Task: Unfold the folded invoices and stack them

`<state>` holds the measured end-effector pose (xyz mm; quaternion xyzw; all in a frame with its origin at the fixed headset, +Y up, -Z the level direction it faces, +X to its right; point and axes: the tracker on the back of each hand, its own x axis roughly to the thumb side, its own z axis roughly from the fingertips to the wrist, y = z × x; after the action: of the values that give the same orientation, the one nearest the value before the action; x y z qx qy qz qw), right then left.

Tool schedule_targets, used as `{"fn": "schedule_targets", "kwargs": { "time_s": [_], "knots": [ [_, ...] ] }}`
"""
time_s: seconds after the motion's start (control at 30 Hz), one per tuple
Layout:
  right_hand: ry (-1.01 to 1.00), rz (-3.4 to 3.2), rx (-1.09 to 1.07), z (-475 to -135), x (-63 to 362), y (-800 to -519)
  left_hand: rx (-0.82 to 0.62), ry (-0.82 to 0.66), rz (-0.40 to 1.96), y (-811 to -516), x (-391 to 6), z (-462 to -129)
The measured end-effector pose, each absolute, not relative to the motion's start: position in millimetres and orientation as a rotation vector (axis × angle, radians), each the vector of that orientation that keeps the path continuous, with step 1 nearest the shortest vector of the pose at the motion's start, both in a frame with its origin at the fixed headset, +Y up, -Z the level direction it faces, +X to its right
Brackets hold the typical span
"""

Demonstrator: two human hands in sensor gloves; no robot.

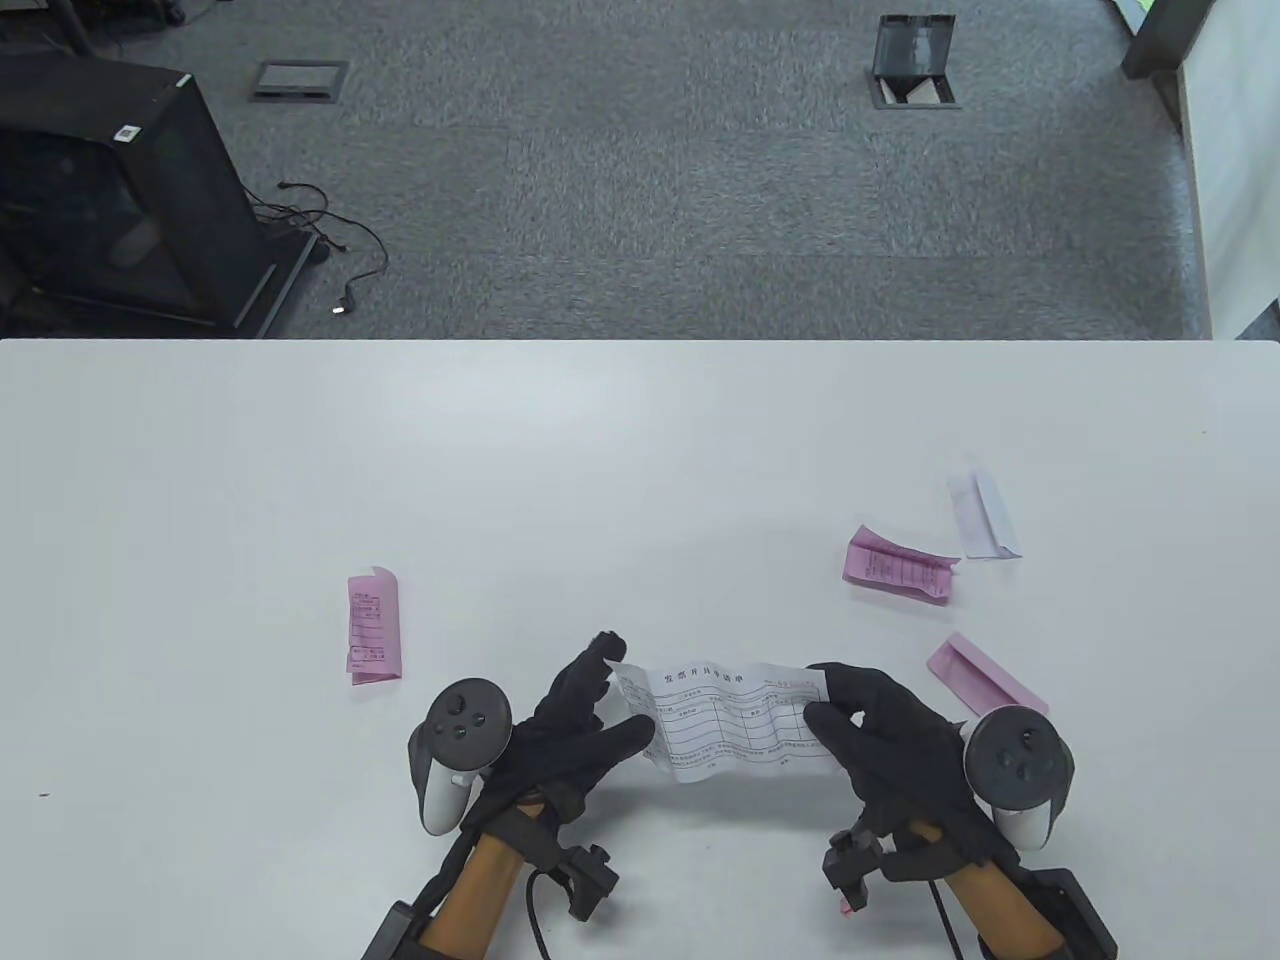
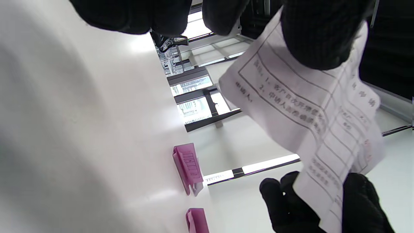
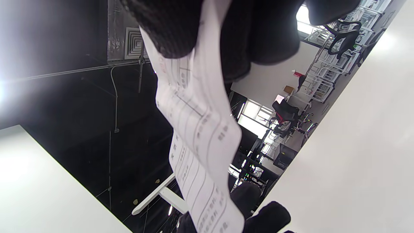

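Note:
A white printed invoice (image 1: 735, 722) is stretched unfolded between both hands, just above the table near its front edge. My left hand (image 1: 612, 702) pinches its left end between thumb and fingers (image 2: 318, 38). My right hand (image 1: 835, 712) pinches its right end (image 3: 194, 29). The sheet (image 2: 310, 123) still shows creases and waves (image 3: 200, 142). A folded pink invoice (image 1: 372, 640) lies to the left. Two more folded pink invoices (image 1: 897, 567) (image 1: 985, 677) and a folded white one (image 1: 984, 516) lie to the right.
The white table (image 1: 600, 470) spreads wide behind the papers. Beyond its far edge are grey carpet, a black cabinet (image 1: 120, 190) at the left and floor boxes. Two pink slips (image 2: 187, 168) show in the left wrist view.

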<state>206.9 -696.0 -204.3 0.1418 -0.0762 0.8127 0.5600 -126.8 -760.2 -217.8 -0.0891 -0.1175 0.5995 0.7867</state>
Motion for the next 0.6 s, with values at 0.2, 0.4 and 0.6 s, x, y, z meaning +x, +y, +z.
{"fn": "schedule_targets", "kwargs": {
  "time_s": [0.2,0.4,0.6],
  "knots": [
    [-0.191,1.954,0.262,-213.4,214.6,-709.3,-0.062,-0.166,1.342,-759.8,-122.5,-214.4],
    [-0.184,2.034,0.194,-221.3,220.4,-721.6,-0.052,-0.115,1.291,-760.5,-124.8,-214.9],
    [-0.117,2.145,0.115,-228.9,220.4,-736.4,0.008,-0.079,1.046,-753.5,-121.1,-216.4]
  ]
}}
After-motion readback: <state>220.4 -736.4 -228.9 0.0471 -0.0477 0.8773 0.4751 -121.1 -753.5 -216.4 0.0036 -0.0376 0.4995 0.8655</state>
